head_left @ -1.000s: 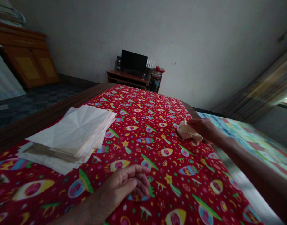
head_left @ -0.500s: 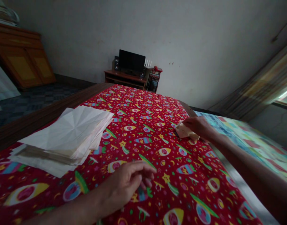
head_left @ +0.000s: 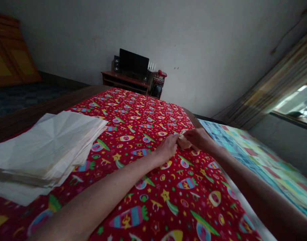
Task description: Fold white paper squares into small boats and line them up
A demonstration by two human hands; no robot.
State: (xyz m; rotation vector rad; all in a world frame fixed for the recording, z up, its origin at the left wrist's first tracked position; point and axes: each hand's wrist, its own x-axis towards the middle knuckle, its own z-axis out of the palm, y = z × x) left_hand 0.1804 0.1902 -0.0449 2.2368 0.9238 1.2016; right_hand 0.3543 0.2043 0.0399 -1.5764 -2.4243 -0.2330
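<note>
Head cam: my R hand (head_left: pixel 197 138) pinches the folded paper (head_left: pixel 184 144), L hand (head_left: pixel 167 147) extended fwd to its L edge, fingers curled, can't tell if gripping.

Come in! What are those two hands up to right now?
Right hand gripping crumpled paper. Left hand at its left edge, grip unclear. Paper stack off left, not in the way.

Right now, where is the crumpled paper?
In the head view, the crumpled paper is right of centre over the red cloth, between the left hand and the right hand.
</note>
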